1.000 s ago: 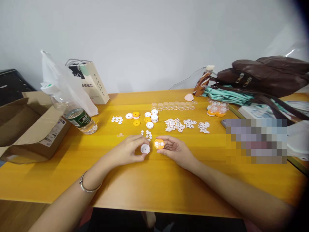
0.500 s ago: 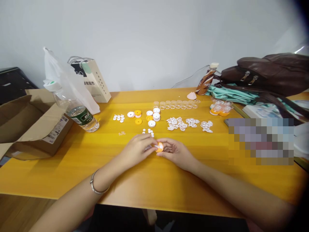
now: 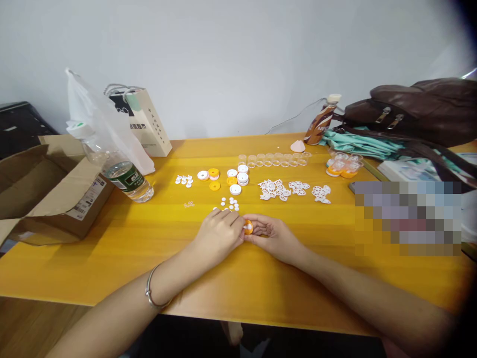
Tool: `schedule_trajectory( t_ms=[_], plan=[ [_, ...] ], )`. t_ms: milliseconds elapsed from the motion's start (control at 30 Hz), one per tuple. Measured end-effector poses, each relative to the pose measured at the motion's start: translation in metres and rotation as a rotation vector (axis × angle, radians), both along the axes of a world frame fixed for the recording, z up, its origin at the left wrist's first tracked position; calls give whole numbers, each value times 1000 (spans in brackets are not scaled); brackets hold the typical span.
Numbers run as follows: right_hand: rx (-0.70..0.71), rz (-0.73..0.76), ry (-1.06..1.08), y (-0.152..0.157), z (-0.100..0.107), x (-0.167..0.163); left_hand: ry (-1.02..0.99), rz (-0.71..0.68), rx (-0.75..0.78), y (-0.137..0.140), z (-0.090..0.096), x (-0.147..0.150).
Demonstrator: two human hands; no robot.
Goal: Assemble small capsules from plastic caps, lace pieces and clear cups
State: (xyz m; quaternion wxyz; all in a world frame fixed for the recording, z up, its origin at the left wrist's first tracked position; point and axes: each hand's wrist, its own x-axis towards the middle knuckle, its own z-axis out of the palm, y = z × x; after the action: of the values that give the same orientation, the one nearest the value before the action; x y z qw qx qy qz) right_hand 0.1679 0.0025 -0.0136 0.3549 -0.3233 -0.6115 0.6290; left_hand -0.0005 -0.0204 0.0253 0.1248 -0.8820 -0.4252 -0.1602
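A small orange round cap [image 3: 249, 227] with white at its centre sits between my two hands, just above the table. My right hand [image 3: 274, 237] grips its rim, thumb below and fingers curled around. The fingers of my left hand [image 3: 220, 232] are closed against the cap's left side; whatever their tips pinch is hidden. Just beyond the left hand lie several small white discs [image 3: 231, 201], some partly covered by its knuckles. Farther back are white round caps [image 3: 235, 189] and yellow round caps [image 3: 214, 186], some of them stacked.
White lattice pieces [image 3: 274, 189] lie right of the caps, behind them a row of clear cups [image 3: 278, 160]. Small white stemmed parts [image 3: 184, 181] and tiny clear rings [image 3: 189, 204] lie left. A water bottle [image 3: 128, 179] leans by a cardboard box [image 3: 85, 199]; assembled pieces [image 3: 343, 166] stand right.
My left hand has turned over the cap and shifted slightly right, its fingertips now covering more of the cap. My right hand holds nearly the same place.
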Motion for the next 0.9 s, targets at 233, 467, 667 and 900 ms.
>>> schedule_trajectory(
  t_ms=[233,467,667,900],
  plan=[
    [-57,72,11,-1,8,1,-251,-13,-378,4,7,-9],
    [-95,83,14,1,8,1,-507,-48,-653,10,9,-18],
    [-105,88,26,1,8,2,-509,-59,-651,11,8,-19],
    [-102,80,6,1,9,1,-526,-23,-667,10,9,-17]
  ],
)
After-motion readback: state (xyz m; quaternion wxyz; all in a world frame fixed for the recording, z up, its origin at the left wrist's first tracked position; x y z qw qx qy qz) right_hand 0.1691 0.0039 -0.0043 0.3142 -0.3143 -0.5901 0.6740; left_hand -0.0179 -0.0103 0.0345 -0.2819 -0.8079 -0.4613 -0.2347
